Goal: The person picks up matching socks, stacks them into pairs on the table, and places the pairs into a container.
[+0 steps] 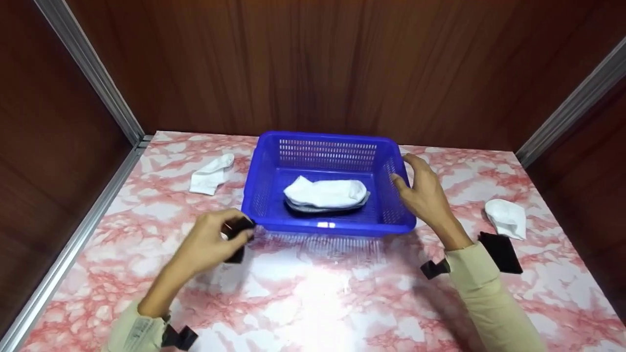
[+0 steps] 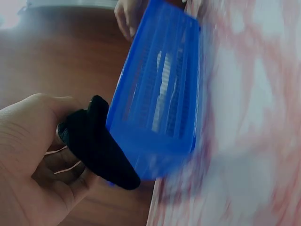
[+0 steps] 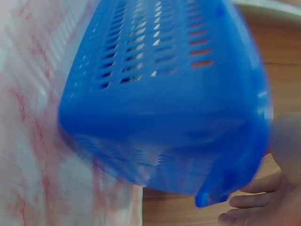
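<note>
My left hand (image 1: 210, 242) pinches a black sock (image 2: 101, 146) between thumb and fingers, just off the basket's near left corner. The blue plastic basket (image 1: 323, 228) stands in the middle, its slotted walls showing. On its right rim is my right hand (image 1: 423, 193), the thumb over the inside and the fingers along the outer side. Inside the basket, a white sock (image 1: 325, 193) lies flat over grey and dark socks, mostly covered. The right wrist view shows the fingers (image 3: 254, 202) beside the basket's end wall, with the thumb hidden.
Left of the basket, a white sock (image 1: 210, 175) lies on the red-and-white marbled table (image 1: 313, 288). Another white sock (image 1: 506, 218) lies at the right, beside a flat black sock (image 1: 501, 252). Brown wood panels (image 1: 313, 68) enclose the back and sides.
</note>
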`<state>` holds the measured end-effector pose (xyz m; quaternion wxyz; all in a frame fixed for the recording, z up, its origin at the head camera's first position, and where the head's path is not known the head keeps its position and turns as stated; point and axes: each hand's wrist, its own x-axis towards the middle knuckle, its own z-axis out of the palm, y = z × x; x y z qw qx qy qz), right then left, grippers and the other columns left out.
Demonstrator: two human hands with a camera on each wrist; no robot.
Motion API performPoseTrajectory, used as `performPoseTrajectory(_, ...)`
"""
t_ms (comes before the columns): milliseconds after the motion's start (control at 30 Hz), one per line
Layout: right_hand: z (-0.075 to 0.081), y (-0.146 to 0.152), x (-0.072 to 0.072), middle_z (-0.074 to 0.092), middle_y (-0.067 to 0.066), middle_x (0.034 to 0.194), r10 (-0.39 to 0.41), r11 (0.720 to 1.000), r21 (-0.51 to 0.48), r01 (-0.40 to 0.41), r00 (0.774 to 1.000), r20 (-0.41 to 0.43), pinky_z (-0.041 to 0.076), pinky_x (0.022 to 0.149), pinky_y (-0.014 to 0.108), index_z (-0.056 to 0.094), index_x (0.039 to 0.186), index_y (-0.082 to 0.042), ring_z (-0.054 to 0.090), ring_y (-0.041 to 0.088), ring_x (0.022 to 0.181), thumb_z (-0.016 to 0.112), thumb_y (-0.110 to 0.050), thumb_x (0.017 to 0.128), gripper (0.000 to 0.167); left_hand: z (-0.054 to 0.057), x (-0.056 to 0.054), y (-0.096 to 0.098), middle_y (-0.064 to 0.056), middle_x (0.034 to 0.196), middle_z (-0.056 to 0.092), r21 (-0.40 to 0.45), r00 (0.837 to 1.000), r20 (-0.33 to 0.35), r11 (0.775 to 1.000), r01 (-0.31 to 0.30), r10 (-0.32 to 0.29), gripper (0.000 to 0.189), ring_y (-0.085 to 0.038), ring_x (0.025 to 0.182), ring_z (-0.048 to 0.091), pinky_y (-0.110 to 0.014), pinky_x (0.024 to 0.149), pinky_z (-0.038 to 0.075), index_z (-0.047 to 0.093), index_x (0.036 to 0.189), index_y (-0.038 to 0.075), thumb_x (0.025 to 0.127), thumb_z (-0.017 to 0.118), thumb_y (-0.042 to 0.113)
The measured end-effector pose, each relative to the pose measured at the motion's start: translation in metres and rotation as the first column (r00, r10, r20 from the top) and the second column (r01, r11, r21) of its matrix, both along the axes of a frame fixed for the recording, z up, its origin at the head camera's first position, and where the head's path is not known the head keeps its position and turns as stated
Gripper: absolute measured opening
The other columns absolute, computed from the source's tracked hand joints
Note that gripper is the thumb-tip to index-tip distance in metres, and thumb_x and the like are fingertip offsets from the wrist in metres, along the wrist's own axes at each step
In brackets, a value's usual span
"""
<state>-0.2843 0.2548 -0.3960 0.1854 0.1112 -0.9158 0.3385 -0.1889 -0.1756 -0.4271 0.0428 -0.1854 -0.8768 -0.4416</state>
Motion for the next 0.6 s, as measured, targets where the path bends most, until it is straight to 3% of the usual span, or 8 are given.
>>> performPoseTrajectory(133,0.004,-0.006,0.023,0.058,0.031,0.145,0.025,0.999,-0.028,-0.027,0.997,-0.072,0.038,0.122,0.058,0.058,0.139,0.009,0.053,0.047,0.139,0.067,-0.007,0.099,0.044,-0.007,0.011,0.023,-0.008,0.100,0.077,0.061,0.996,0.041,0.995,0.074,-0.077,0.012,-0.015,0.085,0.071,-0.026,0.073,0.063,0.075,0.106,0.011,0.095,0.075,0.017)
performPoseTrajectory(267,0.002,-0.022,0.052,0.066,0.025,0.130,0.087,0.995,-0.026,-0.092,0.985,-0.152,0.049,0.111,0.056,0.065,0.127,0.007,0.063,0.042,0.124,0.071,0.000,0.094,0.035,-0.019,0.022,0.049,-0.011,0.104,0.076,0.178,0.982,0.115,0.975,0.130,-0.152,0.017,-0.015,0.087,0.071,-0.027,0.077,0.063,0.074,0.109,0.009,0.097,0.075,0.020)
performPoseTrajectory(333,-0.002,-0.033,0.069,0.068,0.021,0.122,0.146,0.989,-0.004,-0.150,0.968,-0.202,0.054,0.105,0.051,0.067,0.121,0.005,0.066,0.036,0.115,0.073,0.002,0.092,0.030,-0.025,0.026,0.062,-0.014,0.107,0.076,0.235,0.969,0.161,0.961,0.146,-0.186,0.018,-0.018,0.090,0.072,-0.029,0.081,0.062,0.074,0.112,0.007,0.098,0.074,0.019)
performPoseTrajectory(400,-0.009,-0.045,0.084,0.069,0.018,0.112,0.236,0.971,0.028,-0.237,0.937,-0.258,0.059,0.096,0.043,0.068,0.117,0.005,0.067,0.029,0.105,0.073,0.005,0.090,0.028,-0.031,0.031,0.074,-0.017,0.113,0.076,0.294,0.949,0.229,0.945,0.142,-0.214,0.021,-0.021,0.097,0.073,-0.029,0.084,0.062,0.073,0.115,0.006,0.099,0.072,0.019)
performPoseTrajectory(500,-0.022,-0.061,0.110,0.068,0.010,0.102,0.369,0.929,0.067,-0.365,0.889,-0.272,0.060,0.082,0.030,0.066,0.119,0.002,0.065,0.017,0.092,0.073,0.007,0.088,0.032,-0.039,0.035,0.089,-0.020,0.121,0.074,0.424,0.891,0.356,0.899,0.115,-0.282,0.028,-0.023,0.105,0.074,-0.033,0.090,0.063,0.069,0.123,0.001,0.100,0.069,0.017)
performPoseTrajectory(533,-0.027,-0.065,0.118,0.069,0.008,0.100,0.413,0.910,0.070,-0.409,0.874,-0.257,0.060,0.079,0.027,0.066,0.121,0.001,0.065,0.014,0.089,0.072,0.007,0.088,0.033,-0.042,0.036,0.093,-0.020,0.123,0.073,0.478,0.862,0.396,0.873,0.099,-0.315,0.031,-0.022,0.106,0.074,-0.033,0.091,0.063,0.067,0.127,-0.001,0.100,0.068,0.016)
performPoseTrajectory(600,-0.035,-0.072,0.132,0.070,0.003,0.097,0.480,0.876,0.059,-0.478,0.857,-0.189,0.059,0.074,0.023,0.065,0.125,-0.002,0.064,0.009,0.084,0.070,0.005,0.091,0.035,-0.048,0.038,0.099,-0.017,0.123,0.073,0.612,0.780,0.475,0.790,0.041,-0.408,0.036,-0.020,0.106,0.073,-0.036,0.095,0.063,0.062,0.133,-0.005,0.102,0.064,0.014)
